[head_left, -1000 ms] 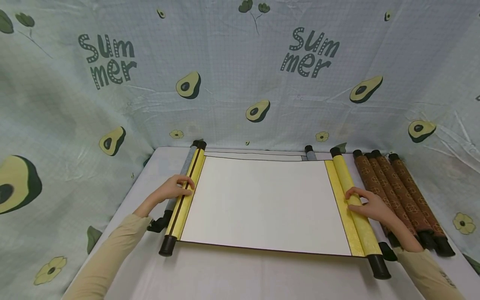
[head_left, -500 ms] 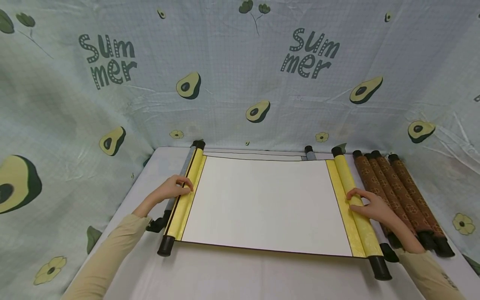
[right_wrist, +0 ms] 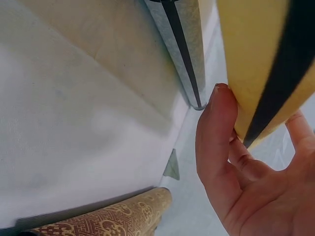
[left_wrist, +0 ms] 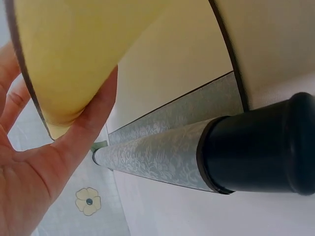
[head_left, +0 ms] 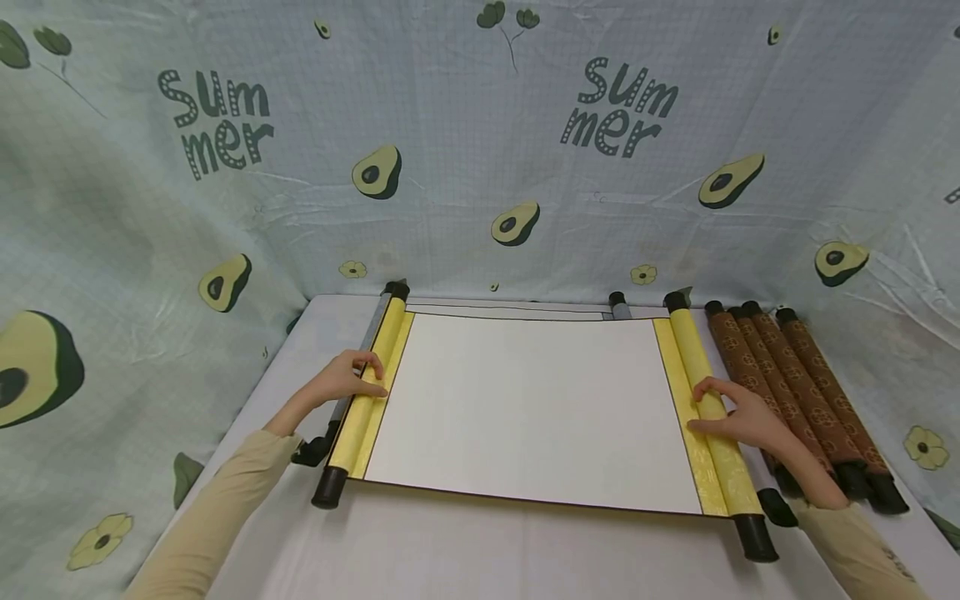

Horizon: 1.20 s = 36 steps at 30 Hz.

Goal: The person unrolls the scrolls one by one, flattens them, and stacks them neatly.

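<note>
the yellow scroll (head_left: 525,408) hides most of the grey scroll (head_left: 621,310) (near edge included) in the head view. the left wrist view crops the left hand (left_wrist: 37,169).

Between my left hand (head_left: 352,377) and right hand (head_left: 742,414), a flat white paper-like sheet (head_left: 536,408) is looking smooth and matt; I am gripping faintly satiny yellow paper-like rolls (head_left: 727,467).

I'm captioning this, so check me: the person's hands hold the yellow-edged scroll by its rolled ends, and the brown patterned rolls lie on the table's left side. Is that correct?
One slip: the brown patterned rolls lie on the right side of the table, as the head view shows. The left hand and right hand do hold the yellow-edged scroll by its rolled ends.
</note>
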Available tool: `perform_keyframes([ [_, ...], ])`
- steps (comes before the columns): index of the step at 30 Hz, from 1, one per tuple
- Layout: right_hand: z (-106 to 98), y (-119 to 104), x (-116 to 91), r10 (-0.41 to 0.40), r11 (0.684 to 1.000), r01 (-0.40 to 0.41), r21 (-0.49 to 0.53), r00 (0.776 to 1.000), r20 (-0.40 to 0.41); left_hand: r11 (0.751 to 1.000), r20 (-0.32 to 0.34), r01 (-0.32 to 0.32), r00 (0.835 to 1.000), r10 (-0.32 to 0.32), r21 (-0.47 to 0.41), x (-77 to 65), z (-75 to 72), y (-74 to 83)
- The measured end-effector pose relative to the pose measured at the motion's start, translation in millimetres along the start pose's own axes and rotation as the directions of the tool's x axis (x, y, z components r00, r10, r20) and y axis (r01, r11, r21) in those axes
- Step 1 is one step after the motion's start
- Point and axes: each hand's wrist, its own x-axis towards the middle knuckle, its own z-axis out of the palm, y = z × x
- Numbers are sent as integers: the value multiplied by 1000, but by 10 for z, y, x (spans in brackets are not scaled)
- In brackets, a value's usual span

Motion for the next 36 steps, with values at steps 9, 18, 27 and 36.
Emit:
perform_keyframes([
  [9, 7, 38, -7, -66, 998, 66, -14, 998, -7, 1000, 3, 5, 1000, -5, -14, 11, 2, 5],
  [18, -6, 92, -5, -84, 996, 84, 4, 996, -16, 999, 12, -16, 1000, 17, -47, 8, -4, 4],
  [27, -13, 107, -21, -22, 999, 21, 29, 999, 26, 998, 27, -23, 999, 24, -53, -32, -22, 3],
  [36, -17, 186, -13, 22, 995, -27, 92, 999, 48, 1000, 27, -14, 1000, 14, -1, -4, -23, -39],
])
